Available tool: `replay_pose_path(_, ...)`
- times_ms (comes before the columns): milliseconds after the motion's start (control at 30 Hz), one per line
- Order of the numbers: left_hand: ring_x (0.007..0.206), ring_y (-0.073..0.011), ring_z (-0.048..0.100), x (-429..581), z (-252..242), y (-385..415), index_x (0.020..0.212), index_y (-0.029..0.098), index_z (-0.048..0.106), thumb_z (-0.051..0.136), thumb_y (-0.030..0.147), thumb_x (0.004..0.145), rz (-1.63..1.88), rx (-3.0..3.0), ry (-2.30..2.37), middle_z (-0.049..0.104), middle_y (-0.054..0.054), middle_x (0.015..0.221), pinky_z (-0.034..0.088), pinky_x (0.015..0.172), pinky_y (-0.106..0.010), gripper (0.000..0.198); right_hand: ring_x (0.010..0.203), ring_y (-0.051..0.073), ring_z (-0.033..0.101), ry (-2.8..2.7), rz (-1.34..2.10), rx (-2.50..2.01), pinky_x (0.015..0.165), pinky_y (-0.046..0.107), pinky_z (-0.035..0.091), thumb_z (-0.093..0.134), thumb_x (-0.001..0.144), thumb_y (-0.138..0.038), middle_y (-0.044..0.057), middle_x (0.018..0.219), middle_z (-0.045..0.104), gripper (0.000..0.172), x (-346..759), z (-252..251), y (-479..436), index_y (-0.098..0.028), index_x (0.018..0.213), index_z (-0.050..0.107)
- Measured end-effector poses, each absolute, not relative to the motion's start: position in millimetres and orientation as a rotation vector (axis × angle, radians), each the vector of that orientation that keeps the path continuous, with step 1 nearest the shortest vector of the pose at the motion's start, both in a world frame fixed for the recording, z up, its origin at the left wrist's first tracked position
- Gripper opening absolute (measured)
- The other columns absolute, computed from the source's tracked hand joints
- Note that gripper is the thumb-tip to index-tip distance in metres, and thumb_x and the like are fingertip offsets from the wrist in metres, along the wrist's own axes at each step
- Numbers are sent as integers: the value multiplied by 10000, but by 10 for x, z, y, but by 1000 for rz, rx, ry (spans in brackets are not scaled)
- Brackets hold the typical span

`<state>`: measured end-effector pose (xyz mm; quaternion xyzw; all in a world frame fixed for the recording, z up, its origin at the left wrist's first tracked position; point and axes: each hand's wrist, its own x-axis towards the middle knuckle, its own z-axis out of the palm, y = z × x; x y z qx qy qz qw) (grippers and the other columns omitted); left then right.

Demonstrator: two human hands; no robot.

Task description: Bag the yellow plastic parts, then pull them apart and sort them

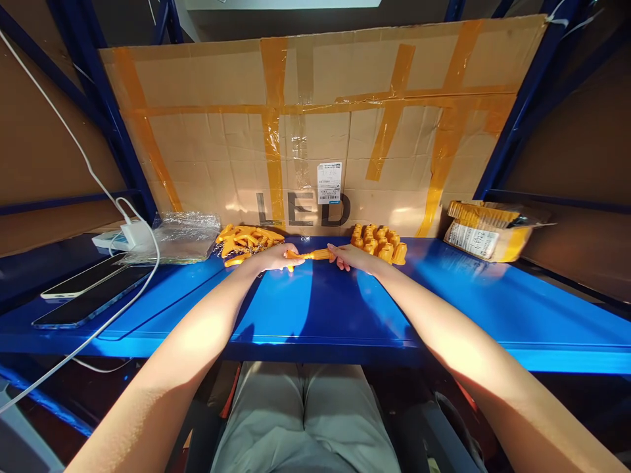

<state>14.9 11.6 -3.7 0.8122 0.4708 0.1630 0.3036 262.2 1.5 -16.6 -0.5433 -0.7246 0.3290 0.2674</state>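
Between my two hands, just above the blue shelf, is an orange plastic piece (319, 254) lying roughly level, narrow toward the left and wider toward the right. My left hand (275, 258) is closed on its left end, and my right hand (353, 257) pinches the right end. Whether it is one part or two joined ones I cannot tell. A loose pile of long orange plastic pieces (244, 238) lies beside and behind my left hand. Close behind my right hand, several orange cup-shaped pieces (385, 247) stand grouped upright.
Two phones (93, 299), a white charger (137, 234) with a cable and a clear plastic packet (190, 236) lie at left. An orange-and-white package (486, 233) sits at right. A taped cardboard sheet (217, 144) backs the blue shelf (473, 309).
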Motion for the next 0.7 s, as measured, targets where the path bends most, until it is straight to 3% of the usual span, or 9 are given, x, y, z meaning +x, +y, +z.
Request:
replay_pose_path(167, 697, -163, 647, 160, -19, 81, 895, 201, 543, 669, 760, 657, 418, 2144, 1295, 688, -24, 729, 421, 544, -238, 621, 495, 86, 467, -1993, 894, -1441, 557, 236, 382, 446, 940, -631, -15, 556, 552, 515, 2673, -139, -23, -166, 773, 588)
replay_pose_path(267, 712, -174, 660, 162, -8, 79, 914, 197, 553, 696, 749, 640, 410, 2136, 1297, 691, -28, 729, 435, 556, -242, 633, 537, 85, 493, -2019, 933, -1383, 541, 224, 388, 671, 837, -548, -27, 627, 600, 403, 2709, -146, -31, -167, 951, 613)
replay_pose_path(367, 728, -183, 672, 156, -14, 100, 922, 195, 557, 723, 737, 615, 415, 2131, 1288, 686, -22, 726, 446, 573, -247, 645, 567, 79, 504, -2002, 989, -1326, 517, 200, 390, 814, 726, -375, -59, 660, 600, 500, 2733, -189, 3, -183, 1116, 567)
replay_pose_path(533, 697, -171, 668, 143, -50, 137, 892, 196, 550, 717, 732, 620, 454, 2128, 1256, 670, -7, 699, 429, 549, -238, 624, 493, 61, 444, -1998, 966, -1321, 462, 190, 354, 804, 723, -314, -94, 596, 537, 425, 2746, -256, 85, -188, 1053, 567)
replay_pose_path(700, 666, -162, 659, 147, -51, 113, 890, 198, 548, 735, 658, 666, 484, 2120, 1241, 647, 5, 653, 417, 530, -234, 545, 553, 77, 496, -1976, 992, -1291, 510, 206, 385, 796, 741, -356, -40, 670, 616, 378, 2752, -225, 49, -174, 994, 583)
